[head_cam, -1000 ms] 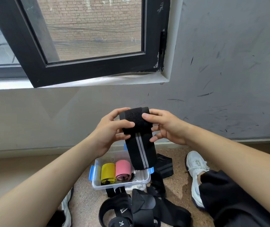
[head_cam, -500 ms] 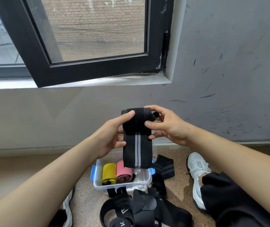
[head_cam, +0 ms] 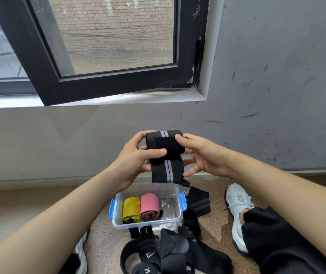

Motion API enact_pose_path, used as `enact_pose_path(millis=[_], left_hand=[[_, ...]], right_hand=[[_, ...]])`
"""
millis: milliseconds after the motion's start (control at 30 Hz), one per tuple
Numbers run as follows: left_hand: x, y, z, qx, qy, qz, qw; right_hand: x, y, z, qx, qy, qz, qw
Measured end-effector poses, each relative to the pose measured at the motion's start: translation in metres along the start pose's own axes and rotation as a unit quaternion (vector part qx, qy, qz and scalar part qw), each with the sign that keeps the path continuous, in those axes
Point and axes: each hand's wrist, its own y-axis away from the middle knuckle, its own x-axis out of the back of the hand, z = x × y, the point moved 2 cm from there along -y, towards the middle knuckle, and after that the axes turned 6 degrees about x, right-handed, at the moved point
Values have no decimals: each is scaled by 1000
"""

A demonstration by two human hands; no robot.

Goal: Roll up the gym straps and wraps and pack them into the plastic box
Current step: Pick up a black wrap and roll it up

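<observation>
Black wrist wrap (head_cam: 165, 148) w/ grey stripes is rolled fatter vs 1 s ago, hanging tail now short; L hand (head_cam: 138, 156) & R hand (head_cam: 204, 158) both grip the roll, above the plastic box (head_cam: 154, 223) w/ yellow roll (head_cam: 131, 209) & pink roll (head_cam: 149, 204) inside; looks nearly ready to pack

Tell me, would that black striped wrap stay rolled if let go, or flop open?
Probably floppy: the wrap hangs limp below its rolled part. It would likely loosen, since the left hand and right hand both pinch it. It looks light, held by fingertips.
</observation>
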Motion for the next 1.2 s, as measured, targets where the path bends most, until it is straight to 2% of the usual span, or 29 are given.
enact_pose_path(millis=[200, 433, 700, 867, 1067, 1200], left_hand=[[3, -2, -3, -23, -29, -22, 999], [3, 2, -1, -50, -110, -2, 993], [1, -1, -3, 74, -60, -6, 995], [0, -2, -4, 63, -21, 27, 997], [6, -6, -5, 50, 38, 77, 995], [6, -6, -6, 31, 62, 77, 995]], right_hand=[[-1, 1, -1, 1, -26, 25, 999], [0, -1, -1, 34, -56, 47, 997], [4, -2, 0, 93, -62, 56, 992], [-2, -2, 4, 113, -19, 59, 992], [4, 3, 1, 42, -57, -2, 997], [-1, 3, 11, 45, -33, 43, 998]])
